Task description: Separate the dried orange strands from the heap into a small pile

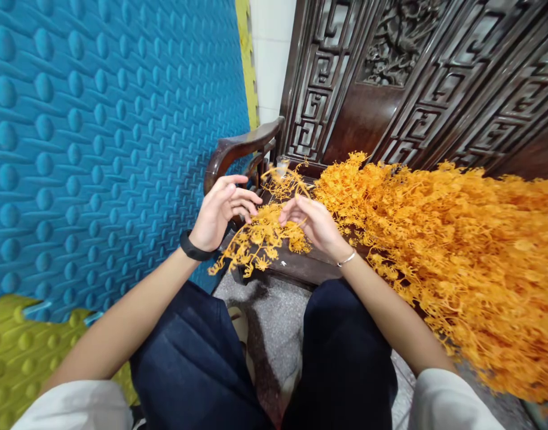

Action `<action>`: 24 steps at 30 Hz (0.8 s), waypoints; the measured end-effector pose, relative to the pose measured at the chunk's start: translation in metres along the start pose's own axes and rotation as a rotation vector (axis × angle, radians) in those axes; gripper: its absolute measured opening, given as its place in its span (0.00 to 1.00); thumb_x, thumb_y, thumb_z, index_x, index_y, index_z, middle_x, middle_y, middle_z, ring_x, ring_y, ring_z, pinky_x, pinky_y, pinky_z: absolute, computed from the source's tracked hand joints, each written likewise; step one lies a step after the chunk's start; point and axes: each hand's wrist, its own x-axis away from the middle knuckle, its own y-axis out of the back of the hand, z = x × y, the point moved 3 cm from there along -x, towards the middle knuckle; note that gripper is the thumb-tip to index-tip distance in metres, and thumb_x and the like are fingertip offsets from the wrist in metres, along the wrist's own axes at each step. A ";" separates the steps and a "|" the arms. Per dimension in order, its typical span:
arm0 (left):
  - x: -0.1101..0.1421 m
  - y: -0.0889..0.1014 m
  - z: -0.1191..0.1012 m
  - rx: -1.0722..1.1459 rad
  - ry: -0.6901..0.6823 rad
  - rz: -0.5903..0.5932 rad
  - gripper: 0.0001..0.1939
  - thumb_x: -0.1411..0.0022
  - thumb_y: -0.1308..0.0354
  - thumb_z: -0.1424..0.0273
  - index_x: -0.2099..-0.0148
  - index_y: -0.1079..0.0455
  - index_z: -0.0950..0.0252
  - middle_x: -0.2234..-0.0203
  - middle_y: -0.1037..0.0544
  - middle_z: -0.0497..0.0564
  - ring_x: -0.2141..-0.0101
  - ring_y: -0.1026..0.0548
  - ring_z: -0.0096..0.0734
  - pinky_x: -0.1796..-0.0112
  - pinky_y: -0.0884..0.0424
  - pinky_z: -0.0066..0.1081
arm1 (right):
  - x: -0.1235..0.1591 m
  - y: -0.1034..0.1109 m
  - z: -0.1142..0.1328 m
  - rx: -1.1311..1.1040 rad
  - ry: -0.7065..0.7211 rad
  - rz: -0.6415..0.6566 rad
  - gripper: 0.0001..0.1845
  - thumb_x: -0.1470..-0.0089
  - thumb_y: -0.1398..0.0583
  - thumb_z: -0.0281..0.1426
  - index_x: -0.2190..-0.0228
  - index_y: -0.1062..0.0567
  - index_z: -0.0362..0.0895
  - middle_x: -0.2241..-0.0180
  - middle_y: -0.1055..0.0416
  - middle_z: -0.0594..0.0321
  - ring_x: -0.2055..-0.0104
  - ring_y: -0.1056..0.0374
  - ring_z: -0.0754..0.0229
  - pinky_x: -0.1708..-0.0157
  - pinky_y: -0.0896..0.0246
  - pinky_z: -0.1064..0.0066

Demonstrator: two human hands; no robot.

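Observation:
An orange artificial flower sprig (260,239) hangs between my hands, its thin branches spreading down and to the left. My right hand (316,222), with a thin bracelet at the wrist, pinches the sprig by its stem. Beside the sprig's upper left, my left hand (220,210) has its fingers apart and curved; a black band circles that wrist. Behind my hands, more orange sprigs (285,182) lie on the dark wooden bench (296,266). To the right, a large heap of the same orange sprigs (457,239) covers the seat.
The bench's carved backrest (363,119) rises behind the heap, and its curved armrest (247,143) stands just beyond my left hand. A blue bumpy foam mat (98,149) fills the left side, with a yellow-green piece (18,352) below. Grey speckled floor (274,310) shows between my knees.

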 end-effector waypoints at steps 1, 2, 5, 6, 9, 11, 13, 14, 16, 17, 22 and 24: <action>0.000 0.001 -0.001 -0.016 -0.012 -0.028 0.16 0.44 0.48 0.55 0.64 0.35 0.63 0.77 0.26 0.47 0.77 0.28 0.27 0.75 0.32 0.28 | 0.000 0.005 0.002 0.033 0.040 -0.082 0.21 0.43 0.50 0.47 0.69 0.28 0.43 0.70 0.27 0.59 0.68 0.29 0.62 0.60 0.33 0.64; 0.001 0.001 -0.001 -0.037 -0.019 -0.042 0.17 0.43 0.49 0.54 0.70 0.36 0.63 0.82 0.29 0.46 0.79 0.29 0.26 0.75 0.33 0.28 | 0.000 0.008 0.004 0.072 0.084 -0.157 0.22 0.43 0.51 0.48 0.68 0.28 0.44 0.69 0.27 0.58 0.66 0.29 0.62 0.59 0.33 0.64; 0.002 -0.002 -0.001 -0.122 -0.042 -0.055 0.23 0.41 0.52 0.53 0.81 0.39 0.63 0.88 0.37 0.46 0.80 0.32 0.27 0.72 0.33 0.30 | 0.002 0.010 0.008 0.182 0.191 -0.299 0.25 0.41 0.56 0.49 0.62 0.29 0.45 0.65 0.28 0.57 0.62 0.30 0.60 0.55 0.34 0.63; 0.002 -0.003 0.000 -0.150 -0.057 -0.064 0.24 0.41 0.52 0.54 0.82 0.39 0.63 0.87 0.37 0.47 0.79 0.32 0.27 0.70 0.32 0.31 | 0.002 0.008 0.009 0.210 0.212 -0.317 0.26 0.41 0.57 0.49 0.61 0.29 0.45 0.63 0.28 0.56 0.60 0.30 0.60 0.55 0.34 0.62; 0.003 -0.004 -0.001 -0.189 -0.151 -0.154 0.24 0.41 0.52 0.55 0.83 0.36 0.64 0.84 0.32 0.50 0.74 0.30 0.29 0.64 0.32 0.32 | 0.005 -0.001 0.009 0.287 0.259 -0.356 0.27 0.39 0.60 0.47 0.55 0.31 0.46 0.59 0.29 0.54 0.56 0.31 0.59 0.52 0.35 0.61; 0.003 -0.002 -0.003 -0.167 -0.239 -0.250 0.23 0.40 0.52 0.57 0.83 0.35 0.64 0.82 0.31 0.50 0.71 0.29 0.30 0.60 0.33 0.32 | 0.008 -0.005 0.011 0.344 0.290 -0.397 0.26 0.38 0.60 0.45 0.52 0.32 0.47 0.56 0.30 0.55 0.54 0.31 0.58 0.50 0.36 0.60; 0.003 -0.001 -0.004 -0.126 -0.260 -0.277 0.24 0.40 0.53 0.57 0.82 0.34 0.64 0.82 0.30 0.50 0.70 0.28 0.30 0.59 0.33 0.32 | 0.012 -0.008 0.014 0.410 0.345 -0.432 0.24 0.37 0.60 0.43 0.51 0.33 0.48 0.54 0.31 0.55 0.51 0.33 0.57 0.49 0.38 0.58; 0.002 -0.002 -0.002 -0.105 -0.219 -0.242 0.25 0.39 0.54 0.55 0.81 0.33 0.64 0.81 0.29 0.51 0.69 0.27 0.31 0.59 0.32 0.33 | 0.015 -0.010 0.016 0.458 0.386 -0.427 0.23 0.37 0.59 0.41 0.50 0.33 0.49 0.52 0.32 0.56 0.50 0.34 0.57 0.47 0.39 0.57; 0.000 -0.004 0.004 -0.072 -0.046 -0.103 0.28 0.40 0.57 0.49 0.77 0.30 0.65 0.79 0.26 0.53 0.69 0.26 0.33 0.62 0.31 0.33 | 0.021 -0.015 0.020 0.587 0.488 -0.355 0.22 0.37 0.58 0.39 0.48 0.35 0.52 0.48 0.34 0.58 0.46 0.37 0.55 0.45 0.43 0.54; 0.000 -0.006 0.009 -0.061 0.056 -0.028 0.31 0.41 0.60 0.46 0.74 0.28 0.65 0.78 0.25 0.54 0.68 0.25 0.35 0.63 0.30 0.33 | 0.023 -0.018 0.021 0.665 0.541 -0.287 0.22 0.37 0.58 0.38 0.46 0.35 0.52 0.47 0.35 0.59 0.44 0.39 0.54 0.45 0.44 0.53; -0.002 -0.005 0.021 0.003 0.292 0.097 0.41 0.46 0.68 0.37 0.65 0.26 0.64 0.75 0.23 0.56 0.67 0.24 0.38 0.65 0.28 0.35 | 0.031 -0.036 0.017 1.013 0.759 0.155 0.21 0.38 0.53 0.32 0.44 0.37 0.50 0.50 0.31 0.58 0.44 0.41 0.55 0.47 0.44 0.56; -0.004 -0.002 0.020 0.035 0.266 0.078 0.41 0.46 0.68 0.37 0.62 0.27 0.64 0.74 0.23 0.57 0.66 0.24 0.40 0.66 0.28 0.36 | 0.032 -0.042 0.012 1.112 0.811 0.289 0.21 0.39 0.51 0.30 0.45 0.36 0.45 0.51 0.30 0.56 0.46 0.40 0.55 0.49 0.43 0.58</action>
